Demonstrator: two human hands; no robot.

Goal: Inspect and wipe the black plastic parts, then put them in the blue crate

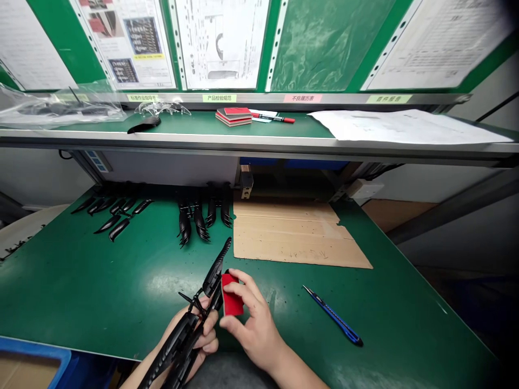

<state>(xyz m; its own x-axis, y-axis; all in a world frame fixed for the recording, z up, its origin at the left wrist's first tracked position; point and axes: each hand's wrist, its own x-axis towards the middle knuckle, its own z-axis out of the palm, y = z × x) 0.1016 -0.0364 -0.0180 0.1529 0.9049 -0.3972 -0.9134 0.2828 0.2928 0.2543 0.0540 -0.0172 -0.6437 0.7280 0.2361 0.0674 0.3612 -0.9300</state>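
Note:
My left hand (pixel 200 337) is closed around a long black plastic part (pixel 194 319) with thin sprue arms, which points up and away over the green table (pixel 101 286). My right hand (pixel 253 319) pinches a small red pad (pixel 232 294) and presses it against the side of the black part near its upper half. Both hands sit at the table's near edge.
Several more black parts lie in rows at the back left (pixel 117 213) and back centre (pixel 203 216). A cardboard sheet (pixel 292 232) lies in the middle, a blue utility knife (pixel 334 316) to the right. The upper shelf holds red pads (pixel 234 115), a red marker (pixel 275 118), papers and plastic bags.

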